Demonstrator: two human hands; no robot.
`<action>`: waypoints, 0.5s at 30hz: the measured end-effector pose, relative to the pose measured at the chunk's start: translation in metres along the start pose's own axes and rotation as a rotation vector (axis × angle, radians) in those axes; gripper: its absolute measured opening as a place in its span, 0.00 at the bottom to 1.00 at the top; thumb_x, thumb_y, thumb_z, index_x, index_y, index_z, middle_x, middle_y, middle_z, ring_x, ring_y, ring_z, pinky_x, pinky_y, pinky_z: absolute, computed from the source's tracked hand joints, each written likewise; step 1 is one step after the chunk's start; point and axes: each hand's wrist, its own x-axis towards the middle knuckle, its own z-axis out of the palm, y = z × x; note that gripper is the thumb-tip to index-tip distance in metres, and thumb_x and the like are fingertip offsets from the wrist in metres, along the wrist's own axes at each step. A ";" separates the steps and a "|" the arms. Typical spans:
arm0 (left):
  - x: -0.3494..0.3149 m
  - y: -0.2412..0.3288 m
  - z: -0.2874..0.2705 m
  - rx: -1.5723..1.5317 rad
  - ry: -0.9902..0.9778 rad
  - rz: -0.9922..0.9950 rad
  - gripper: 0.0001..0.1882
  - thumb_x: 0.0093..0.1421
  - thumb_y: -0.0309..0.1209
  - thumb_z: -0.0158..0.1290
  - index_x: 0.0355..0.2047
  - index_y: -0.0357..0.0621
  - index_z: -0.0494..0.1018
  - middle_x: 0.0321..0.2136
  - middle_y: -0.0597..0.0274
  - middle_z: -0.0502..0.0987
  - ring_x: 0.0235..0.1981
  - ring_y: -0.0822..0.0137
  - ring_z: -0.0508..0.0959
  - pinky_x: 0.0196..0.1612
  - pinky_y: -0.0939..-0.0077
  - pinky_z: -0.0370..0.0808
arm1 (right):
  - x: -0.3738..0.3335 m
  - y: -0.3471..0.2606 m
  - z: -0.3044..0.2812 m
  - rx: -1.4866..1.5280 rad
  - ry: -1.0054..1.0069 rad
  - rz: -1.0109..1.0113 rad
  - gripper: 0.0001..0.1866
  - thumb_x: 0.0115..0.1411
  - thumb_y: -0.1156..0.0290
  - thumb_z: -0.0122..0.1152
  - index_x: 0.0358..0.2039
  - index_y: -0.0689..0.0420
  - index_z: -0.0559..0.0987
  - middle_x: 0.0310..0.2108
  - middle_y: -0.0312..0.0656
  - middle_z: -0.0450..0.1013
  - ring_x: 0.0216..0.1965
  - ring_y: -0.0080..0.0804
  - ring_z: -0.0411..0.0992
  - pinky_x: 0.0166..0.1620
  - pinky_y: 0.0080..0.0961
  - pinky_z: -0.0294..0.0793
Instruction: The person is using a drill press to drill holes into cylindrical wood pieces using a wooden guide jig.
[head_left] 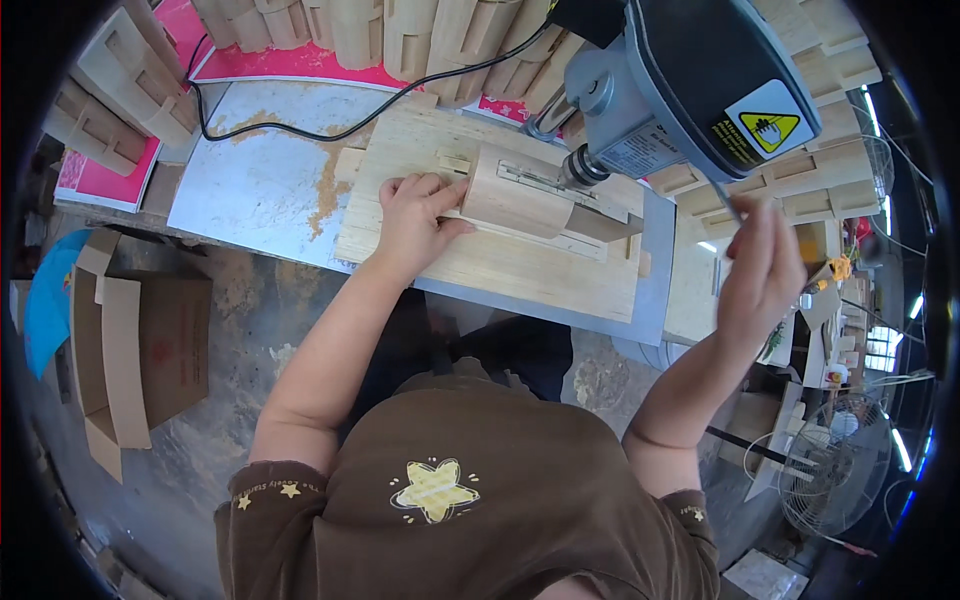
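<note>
Concrete floor [240, 440] is spreading behind the lower frame, while a bench [260, 175] is running across the top. At upper right, a grey drill [700, 90] is leaning over a pale board [560, 280]. On that board, at upper centre, a rounded wooden block [515, 203] is lying with its slot facing up. It is looking light and stiff, its dry wood probably giving good grip; thin edges around the slot are seeming likeliest to chip. Its left end is offering the safest hold. There, the left hand [420, 215] is resting bent fingers and a parted thumb; whether they are pinching firmly, I cannot tell. At right, the right hand [765, 250] is gripping the lever [723, 197], fingers curled together. Near the block's slot, the chuck [583, 167] is pointing down-left.
</note>
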 end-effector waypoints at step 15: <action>0.003 0.005 0.000 -0.009 0.016 0.027 0.27 0.36 0.36 0.65 0.41 0.52 0.76 0.29 0.68 0.71 0.37 0.64 0.70 0.45 0.63 0.57 | -0.079 0.061 0.098 0.191 0.239 -0.246 0.09 0.61 0.75 0.45 0.37 0.66 0.73 0.23 0.46 0.71 0.26 0.34 0.66 0.29 0.25 0.65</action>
